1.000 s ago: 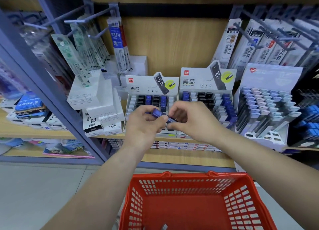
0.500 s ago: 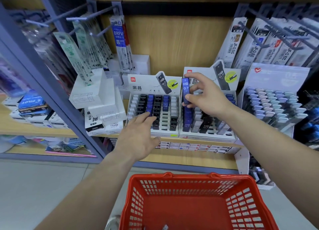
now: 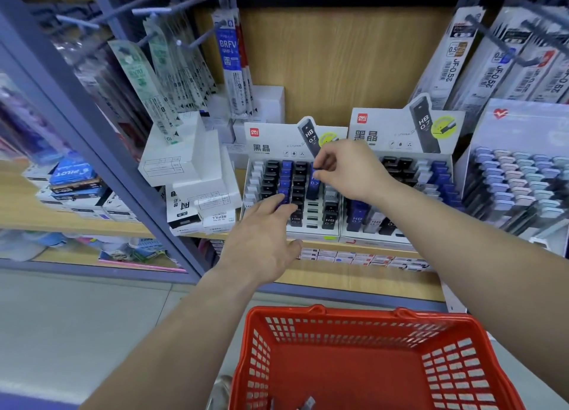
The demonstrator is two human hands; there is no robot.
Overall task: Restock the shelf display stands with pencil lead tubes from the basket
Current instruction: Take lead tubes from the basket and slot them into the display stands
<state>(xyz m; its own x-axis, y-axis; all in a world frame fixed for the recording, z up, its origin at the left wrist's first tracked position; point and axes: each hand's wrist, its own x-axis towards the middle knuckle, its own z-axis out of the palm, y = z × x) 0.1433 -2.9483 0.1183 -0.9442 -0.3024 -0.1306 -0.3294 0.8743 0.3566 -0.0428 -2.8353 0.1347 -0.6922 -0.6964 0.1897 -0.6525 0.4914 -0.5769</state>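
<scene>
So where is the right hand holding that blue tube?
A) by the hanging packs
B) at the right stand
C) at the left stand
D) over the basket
C: the right hand pinches the blue tube upright among the rows of the left stand.

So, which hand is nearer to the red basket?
Left. The left hand lies low on the stand, just above the basket; the right hand pinches a blue tube higher up.

light: bright, even, from overhead | shadows: faint, soft | glare: sheen on hanging packs (image 3: 160, 55) | blur: my right fingers (image 3: 324, 160) smeared, left edge soft | edges: shelf uprights bowed by the wide lens
</scene>
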